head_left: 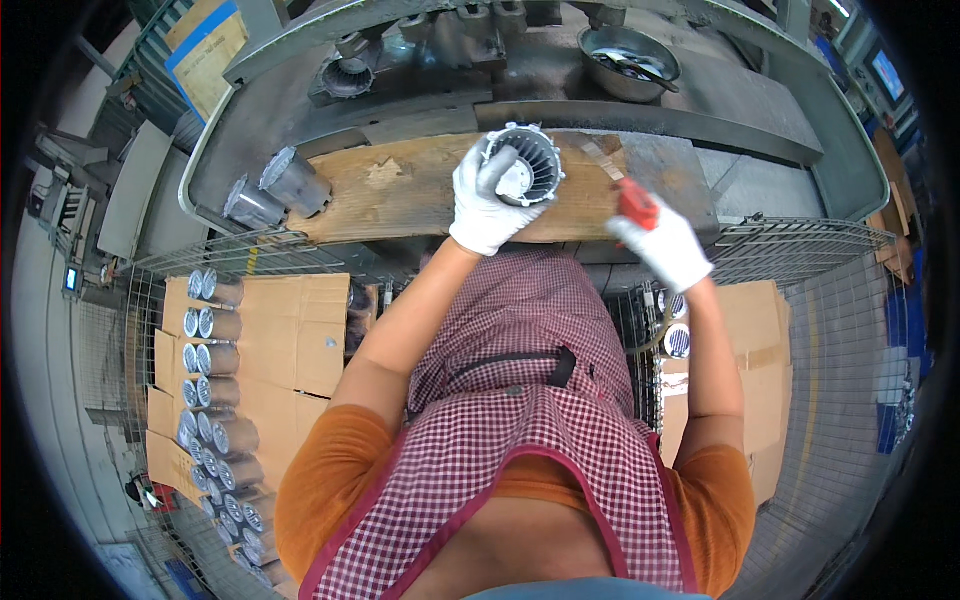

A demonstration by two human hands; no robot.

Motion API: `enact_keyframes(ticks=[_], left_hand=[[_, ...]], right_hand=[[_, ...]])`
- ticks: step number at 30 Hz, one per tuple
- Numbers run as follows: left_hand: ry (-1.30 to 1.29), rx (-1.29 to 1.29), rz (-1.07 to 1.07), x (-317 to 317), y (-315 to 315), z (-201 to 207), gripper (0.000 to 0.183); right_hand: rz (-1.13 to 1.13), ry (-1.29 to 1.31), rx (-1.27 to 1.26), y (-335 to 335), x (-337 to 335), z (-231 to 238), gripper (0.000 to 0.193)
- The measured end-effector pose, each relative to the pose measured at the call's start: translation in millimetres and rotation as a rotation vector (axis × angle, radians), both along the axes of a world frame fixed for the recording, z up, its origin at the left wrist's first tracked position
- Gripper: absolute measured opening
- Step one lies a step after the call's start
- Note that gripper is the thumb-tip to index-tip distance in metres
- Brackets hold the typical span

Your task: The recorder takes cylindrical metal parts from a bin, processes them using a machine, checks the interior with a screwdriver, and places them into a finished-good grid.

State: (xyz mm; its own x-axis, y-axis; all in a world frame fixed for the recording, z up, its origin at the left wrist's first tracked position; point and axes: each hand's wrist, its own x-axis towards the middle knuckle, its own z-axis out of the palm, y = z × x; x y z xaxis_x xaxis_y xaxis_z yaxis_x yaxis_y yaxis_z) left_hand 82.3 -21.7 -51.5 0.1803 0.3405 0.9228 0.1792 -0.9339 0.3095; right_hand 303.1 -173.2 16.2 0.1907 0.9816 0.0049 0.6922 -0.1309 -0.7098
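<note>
Closing around a red-handled tool [637, 205], the right hand [672, 250] points its blurred blade up-left; the gloved left hand [486, 212] clasps a ribbed metal cup [539, 160], left of and apart from the blade, mouth tipped upward, over the wooden board [400, 200].

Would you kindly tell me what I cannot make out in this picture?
All in the head view:
- Edge detail of the red-handled tool: smeared by motion blur, as is the right hand.
- Part of the ribbed metal cylinder's outer wall: hidden by the left hand.
- Exact items in the metal bowl: too small and overlapping.
</note>
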Motion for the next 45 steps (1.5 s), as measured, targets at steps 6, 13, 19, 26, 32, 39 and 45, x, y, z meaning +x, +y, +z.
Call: enact_keyframes(ticks=[6, 13, 19, 26, 32, 39, 45], left_hand=[[0.233, -0.229, 0.231, -44, 4, 7, 0.073], [-0.035, -0.66, 0.031, -80, 35, -4, 0.063], [-0.014, -0.581, 0.87, -126, 74, -5, 0.041], [0.789, -0.669, 1.005, -135, 84, -18, 0.042], [0.529, -0.382, 1.096, -133, 80, -20, 0.038], [0.746, -0.597, 0.962, -132, 78, -15, 0.036], [0.702, -0.584, 0.95, -136, 77, -15, 0.036]], right_hand=[[-0.634, 0.084, 0.399, -18, 141, 32, 0.05], [-1.09, -0.312, 0.286, -36, 214, -14, 0.067], [-1.03, -0.819, 0.889, -39, 160, -37, 0.063], [-0.684, -0.646, 0.416, 13, 148, -40, 0.029], [-0.897, -0.41, 0.532, 19, 144, -47, 0.029], [-0.617, -0.337, 0.198, 60, 108, 21, 0.067], [-0.442, -0.549, 0.25, 156, 86, 35, 0.061]])
